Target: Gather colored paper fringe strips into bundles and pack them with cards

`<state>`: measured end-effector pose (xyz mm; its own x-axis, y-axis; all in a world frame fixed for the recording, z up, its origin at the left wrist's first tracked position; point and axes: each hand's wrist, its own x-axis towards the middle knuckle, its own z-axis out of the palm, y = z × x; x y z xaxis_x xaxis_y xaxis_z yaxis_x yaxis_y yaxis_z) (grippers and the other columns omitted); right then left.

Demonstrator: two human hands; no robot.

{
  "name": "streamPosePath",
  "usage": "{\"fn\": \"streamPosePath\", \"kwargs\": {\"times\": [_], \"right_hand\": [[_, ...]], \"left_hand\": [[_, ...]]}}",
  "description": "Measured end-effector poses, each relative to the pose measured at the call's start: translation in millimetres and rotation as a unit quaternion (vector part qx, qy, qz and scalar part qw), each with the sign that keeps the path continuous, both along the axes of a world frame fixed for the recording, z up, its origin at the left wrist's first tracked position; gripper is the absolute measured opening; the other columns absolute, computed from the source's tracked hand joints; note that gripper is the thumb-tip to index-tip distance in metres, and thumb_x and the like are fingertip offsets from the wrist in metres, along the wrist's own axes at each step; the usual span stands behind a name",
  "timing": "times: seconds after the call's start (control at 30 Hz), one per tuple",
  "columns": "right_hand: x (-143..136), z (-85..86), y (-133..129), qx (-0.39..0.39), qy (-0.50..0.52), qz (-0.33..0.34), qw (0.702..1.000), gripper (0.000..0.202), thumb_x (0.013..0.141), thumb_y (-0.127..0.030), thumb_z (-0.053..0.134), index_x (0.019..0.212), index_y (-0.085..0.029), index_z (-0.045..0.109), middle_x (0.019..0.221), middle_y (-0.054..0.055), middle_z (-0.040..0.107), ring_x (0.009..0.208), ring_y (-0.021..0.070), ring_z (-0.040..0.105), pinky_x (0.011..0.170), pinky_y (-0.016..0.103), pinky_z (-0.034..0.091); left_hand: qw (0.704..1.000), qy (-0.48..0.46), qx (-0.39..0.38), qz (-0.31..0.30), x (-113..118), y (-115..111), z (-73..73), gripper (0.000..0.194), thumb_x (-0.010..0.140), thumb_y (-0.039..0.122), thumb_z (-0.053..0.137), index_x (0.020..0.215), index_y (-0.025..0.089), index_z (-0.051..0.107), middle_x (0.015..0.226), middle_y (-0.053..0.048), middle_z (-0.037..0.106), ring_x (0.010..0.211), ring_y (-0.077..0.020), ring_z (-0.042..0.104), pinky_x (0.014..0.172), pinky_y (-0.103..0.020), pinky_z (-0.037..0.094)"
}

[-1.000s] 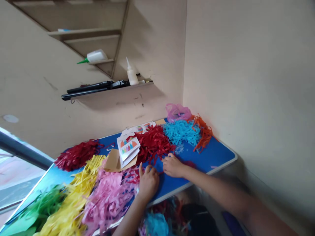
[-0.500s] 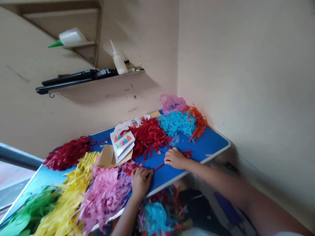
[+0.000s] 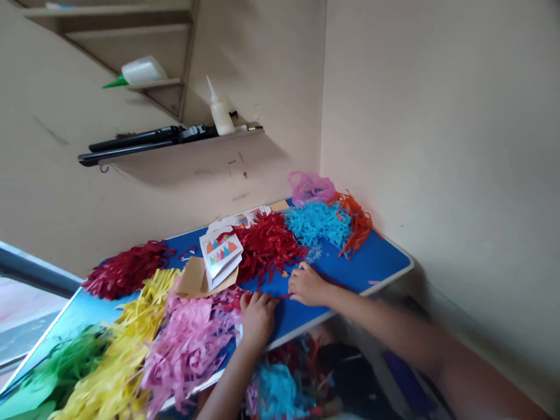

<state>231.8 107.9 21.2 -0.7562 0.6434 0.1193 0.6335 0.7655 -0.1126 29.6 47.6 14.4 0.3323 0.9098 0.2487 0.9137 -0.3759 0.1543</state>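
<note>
At the table's front edge my left hand (image 3: pixel 257 318) is closed, its fingers curled over one end of a thin red paper strip (image 3: pixel 284 296). A short way to the right, my right hand (image 3: pixel 307 284) pinches the same strip, which shows as a short line between the two hands. Red fringe (image 3: pixel 231 297) lies just left of my left hand, over a heap of pink paper fringe (image 3: pixel 192 341). Beyond my hands is a pile of red shredded paper (image 3: pixel 271 242). My fingertips are partly hidden by the hands themselves.
The blue table (image 3: pixel 376 262) also carries light-blue shreds (image 3: pixel 318 223), orange shreds (image 3: pixel 356 224), a pink plastic bag (image 3: pixel 310 188), a printed card packet (image 3: pixel 220 256), dark red fringe (image 3: pixel 126 271), yellow fringe (image 3: pixel 114 350) and green fringe (image 3: pixel 65 361). A shelf with a glue bottle (image 3: pixel 221 116) hangs above.
My hands have come closer together, so less of the red strip shows between them. My right hand has shifted slightly left. The whole view has moved a little.
</note>
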Motion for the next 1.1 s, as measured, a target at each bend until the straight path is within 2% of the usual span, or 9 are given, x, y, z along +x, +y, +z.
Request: {"fn": "streamPosePath", "kwargs": {"times": [0.13,0.33,0.5,0.6,0.7,0.77,0.83,0.97,1.1], "right_hand": [[-9.7,-1.1,-0.5,0.036,0.001,0.032,0.999,0.027,0.094,-0.014,0.045,0.090,-0.014,0.071,0.099,0.014,0.071,0.109,0.0258,0.051,0.095,0.046,0.027],[-16.6,7.7,-6.1,0.030,0.037,-0.005,0.999,0.013,0.082,-0.016,0.059,0.078,-0.014,0.071,0.087,0.012,0.072,0.095,0.0249,0.058,0.089,0.044,0.033],[2.4,38.3,-63.4,-0.047,0.142,-0.036,0.988,0.014,0.086,-0.030,0.062,0.078,-0.023,0.072,0.083,-0.001,0.073,0.086,0.0175,0.062,0.083,0.034,0.037],[8.6,54.8,-96.5,-0.293,0.311,-0.015,0.904,0.028,0.086,-0.043,0.062,0.073,-0.020,0.072,0.079,-0.001,0.071,0.078,0.0168,0.061,0.073,0.029,0.040],[0.7,57.2,-112.1,-0.557,0.416,-0.008,0.719,0.038,0.072,-0.051,0.073,0.062,-0.014,0.068,0.061,-0.001,0.065,0.058,0.0130,0.055,0.059,0.025,0.039],[-9.1,51.7,-118.7,-0.626,0.476,-0.032,0.617,0.041,0.058,-0.050,0.083,0.061,-0.013,0.067,0.057,-0.001,0.064,0.051,0.0103,0.052,0.053,0.022,0.037],[-18.4,45.3,-126.7,-0.627,0.517,-0.051,0.580,0.043,0.054,-0.050,0.086,0.058,-0.013,0.065,0.056,-0.001,0.065,0.046,0.0075,0.049,0.047,0.020,0.033],[-30.9,37.0,-146.3,-0.582,0.584,-0.059,0.562,0.040,0.059,-0.048,0.085,0.059,-0.013,0.064,0.059,-0.001,0.064,0.039,0.0034,0.043,0.039,0.018,0.025],[-38.2,31.5,-158.7,-0.571,0.641,-0.071,0.508,0.039,0.060,-0.044,0.087,0.070,-0.017,0.060,0.054,-0.007,0.056,0.034,0.0046,0.044,0.035,0.017,0.027]], "left_hand": [[0.999,0.005,0.035,-0.022,-0.1,0.5,-3.1,0.028,0.093,0.018,0.047,0.098,0.026,0.074,0.096,-0.005,0.075,0.092,-0.0233,0.064,0.107,-0.054,0.022],[0.995,0.000,0.090,-0.048,0.5,10.3,5.0,0.025,0.092,0.019,0.052,0.085,0.026,0.074,0.084,-0.002,0.075,0.082,-0.0214,0.067,0.105,-0.055,0.028],[0.973,-0.072,0.180,-0.122,-10.0,-33.8,34.3,0.030,0.096,0.017,0.045,0.094,0.031,0.071,0.084,0.003,0.076,0.079,-0.0152,0.069,0.118,-0.053,0.010],[0.938,-0.127,0.240,-0.215,-7.9,-73.8,64.9,0.030,0.099,0.017,0.040,0.103,0.027,0.068,0.084,0.004,0.077,0.075,-0.0109,0.070,0.121,-0.049,0.006],[0.937,-0.106,0.227,-0.243,-1.2,-97.7,90.8,0.027,0.100,0.019,0.041,0.111,0.024,0.065,0.088,0.003,0.078,0.079,-0.0101,0.071,0.122,-0.047,0.003],[0.941,-0.117,0.229,-0.221,0.1,-104.7,96.8,0.024,0.098,0.019,0.045,0.110,0.026,0.064,0.087,0.004,0.078,0.078,-0.0105,0.071,0.121,-0.048,0.004],[0.949,-0.139,0.220,-0.180,-2.0,-110.1,93.0,0.020,0.095,0.019,0.052,0.108,0.027,0.065,0.087,0.003,0.078,0.077,-0.0117,0.072,0.121,-0.051,0.010],[0.965,-0.174,0.175,-0.092,-3.2,-124.5,69.2,0.019,0.090,0.022,0.057,0.102,0.031,0.068,0.093,-0.001,0.076,0.086,-0.0172,0.071,0.109,-0.049,0.038],[0.947,-0.265,0.180,-0.002,10.3,-139.4,51.1,0.018,0.093,0.029,0.053,0.091,0.028,0.070,0.079,-0.001,0.074,0.074,-0.0171,0.071,0.093,-0.042,0.054]]}}
